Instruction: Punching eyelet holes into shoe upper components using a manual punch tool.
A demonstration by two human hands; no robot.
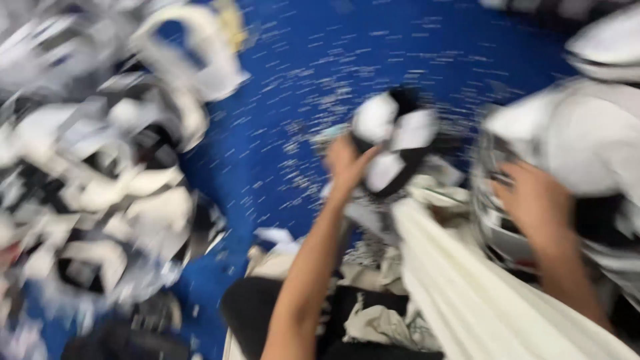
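Note:
The picture is heavily motion-blurred. My left hand (pixel 345 168) is raised in the middle and grips a black-and-white piece of cloth (pixel 393 143). My right hand (pixel 537 203) reaches into a white and grey heap of fabric (pixel 587 140) at the right; whether its fingers close on the fabric is too blurred to tell. Between my arms a long cream fabric strip (pixel 467 293) runs down toward the bottom right. Under my left forearm lie more crumpled black and white pieces (pixel 373 320).
A large pile of black, white and grey cloth scraps (pixel 100 180) fills the left side. The surface below is a blue floor (pixel 320 80) speckled with small white bits. More fabric sits at the top right corner (pixel 600 40).

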